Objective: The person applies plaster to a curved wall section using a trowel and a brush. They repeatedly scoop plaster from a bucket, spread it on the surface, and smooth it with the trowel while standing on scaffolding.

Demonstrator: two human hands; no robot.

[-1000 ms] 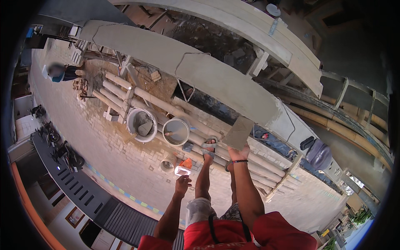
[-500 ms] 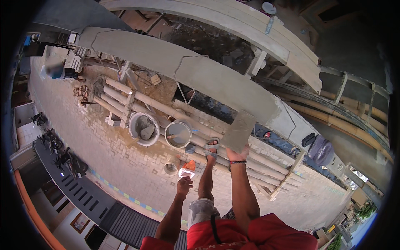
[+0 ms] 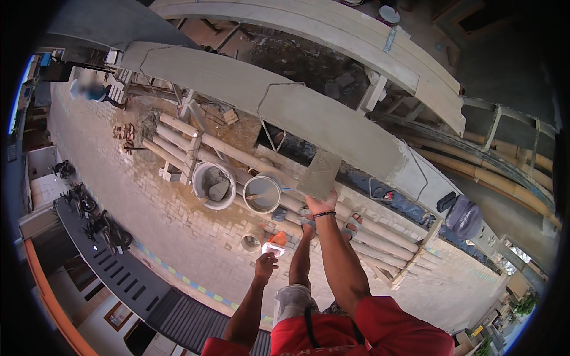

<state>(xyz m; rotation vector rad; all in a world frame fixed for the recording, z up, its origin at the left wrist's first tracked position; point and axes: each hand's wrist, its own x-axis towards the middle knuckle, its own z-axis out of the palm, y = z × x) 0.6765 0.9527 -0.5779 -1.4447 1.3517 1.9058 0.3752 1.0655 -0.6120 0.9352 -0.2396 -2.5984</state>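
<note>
My right hand (image 3: 321,204) is closed on the near end of a flat rectangular plastering float (image 3: 321,173) coated with grey mortar. Its far end overlaps the near edge of a long plastered concrete beam (image 3: 350,132); whether they touch I cannot tell. My left hand (image 3: 266,265) hangs low on the left, fingers loosely bent and apart. Just beyond its fingertips shows a white and orange crumpled item (image 3: 275,244), seemingly on the paving below. A bucket of greyish water (image 3: 263,194) and a tub of wet mortar (image 3: 214,186) stand left of the float.
Bamboo poles (image 3: 237,159) form a platform under my sandalled feet (image 3: 353,223). A small pail (image 3: 252,240) sits on the paving. Wire loops (image 3: 276,139) stick out beside the beam. A purple bundle (image 3: 464,217) rests at right. Another person (image 3: 92,91) is far left; motorbikes (image 3: 107,231) are parked.
The float and my right hand have moved left and slightly back from the beam. The view has shifted, and my second foot now shows to the right of my forearm.
</note>
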